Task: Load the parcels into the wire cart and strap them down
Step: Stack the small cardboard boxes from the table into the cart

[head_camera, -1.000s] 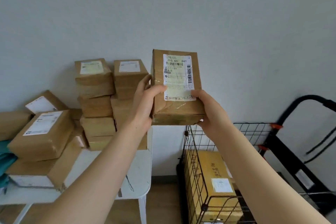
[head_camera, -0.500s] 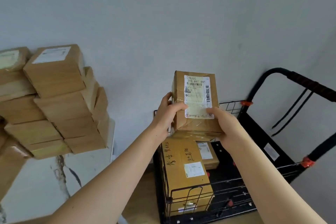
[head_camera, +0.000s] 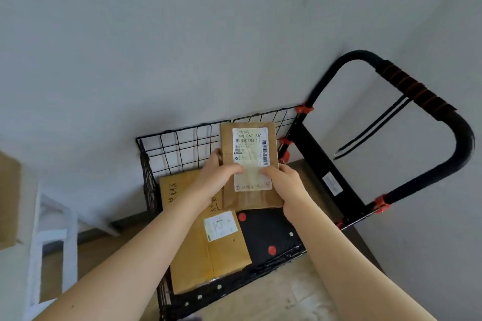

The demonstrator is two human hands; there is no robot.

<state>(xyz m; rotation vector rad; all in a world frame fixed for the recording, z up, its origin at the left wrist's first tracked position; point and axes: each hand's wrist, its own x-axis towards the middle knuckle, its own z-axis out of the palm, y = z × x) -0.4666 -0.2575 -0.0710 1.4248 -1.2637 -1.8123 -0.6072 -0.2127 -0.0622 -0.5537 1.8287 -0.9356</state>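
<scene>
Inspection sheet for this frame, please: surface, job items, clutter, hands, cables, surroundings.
Surface: black cart floor with red dots, partly bare.
Job's things: parcel held label up over the back of the wire cart; yellow box lies flat inside at the left.
Clutter: nothing seen.
Hands: left hand and right hand both grip the parcel, thumbs on its label.
Cables: two black cords hang loose from the handle.
Surroundings: grey wall; white table at left; wood floor.
</scene>
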